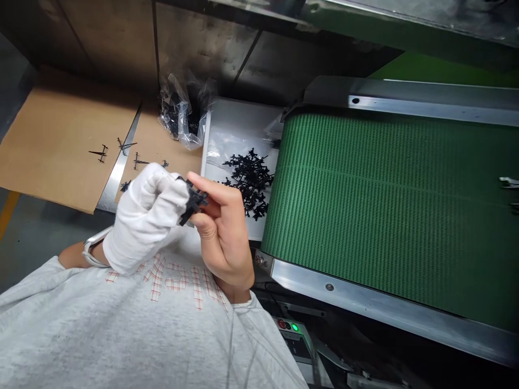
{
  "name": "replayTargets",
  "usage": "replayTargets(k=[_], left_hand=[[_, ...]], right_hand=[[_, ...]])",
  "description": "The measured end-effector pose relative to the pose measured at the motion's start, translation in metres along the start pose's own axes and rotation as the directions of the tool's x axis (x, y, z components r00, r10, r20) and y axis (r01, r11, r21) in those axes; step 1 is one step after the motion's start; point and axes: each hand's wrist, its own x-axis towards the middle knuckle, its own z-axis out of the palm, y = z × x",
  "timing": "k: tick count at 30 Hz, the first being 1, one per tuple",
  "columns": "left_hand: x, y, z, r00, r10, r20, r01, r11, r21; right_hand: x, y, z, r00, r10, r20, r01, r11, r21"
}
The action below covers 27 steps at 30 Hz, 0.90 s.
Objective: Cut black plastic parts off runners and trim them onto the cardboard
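My left hand [148, 210], in a white glove, is closed round one side of a black plastic part [195, 201] in front of my chest. The bare fingers of my right hand [225, 229] pinch the same part from the other side, with thumb and forefinger at its edge. Much of the part is hidden by the glove. Behind my right hand lies a pile of small black branched plastic pieces [250, 181] on a white tray [254, 231].
A green conveyor belt [385, 216] fills the right side. Brown cardboard [57, 146] lies at left with several thin black sprues [101, 153] on it. A clear plastic bag [184, 116] with dark contents stands behind. Below the belt, a control box [298, 340] shows a green light.
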Motion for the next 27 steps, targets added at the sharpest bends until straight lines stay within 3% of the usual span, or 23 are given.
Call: replayTargets(k=[10,19,27], left_hand=[[0.002,-0.0002,0.0012,1.0,-0.005,-0.001,0.004,0.999,-0.04],[0.0,0.0013,0.0014,1.0,-0.002,-0.014,0.003,0.999,0.032],[-0.0038,-0.0042,0.0005,0.999,0.033,-0.022,-0.033,0.999,-0.03]], right_hand=[[-0.0009,0.0018,-0.0034,0.999,0.003,0.053,-0.003,1.0,0.012],[0.0006,-0.0015,-0.0014,1.0,-0.002,0.019,0.003,1.0,-0.018],[0.0024,-0.0024,-0.0018,1.0,-0.028,0.004,0.028,0.999,0.026]])
